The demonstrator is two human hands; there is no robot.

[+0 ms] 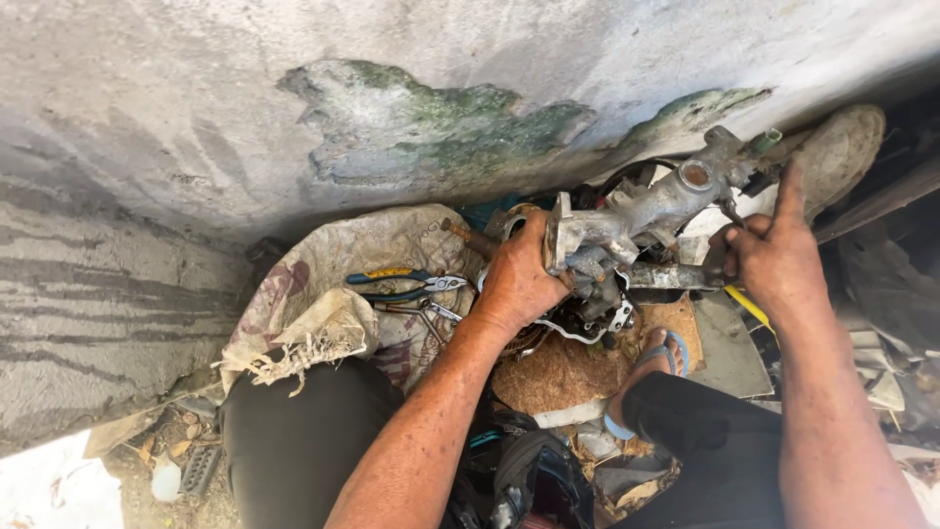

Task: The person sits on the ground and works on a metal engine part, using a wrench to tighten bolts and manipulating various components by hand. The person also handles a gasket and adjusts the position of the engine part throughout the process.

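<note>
Grey cast-metal housing [651, 211], corroded and tubular, is held up at the foot of the stained concrete wall [294, 118]. The left hand [519, 279] is clamped round its flanged lower end; the right hand [774, 255] grips its upper end, forefinger raised. Blue-handled pliers [401, 284] lie on the woven sack [323, 284], just beside the left wrist.

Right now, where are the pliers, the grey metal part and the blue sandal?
pliers [406, 285], head view, on the handles.
grey metal part [654, 208], head view, on its tubular body.
blue sandal [676, 350], head view, on its strap.
</note>
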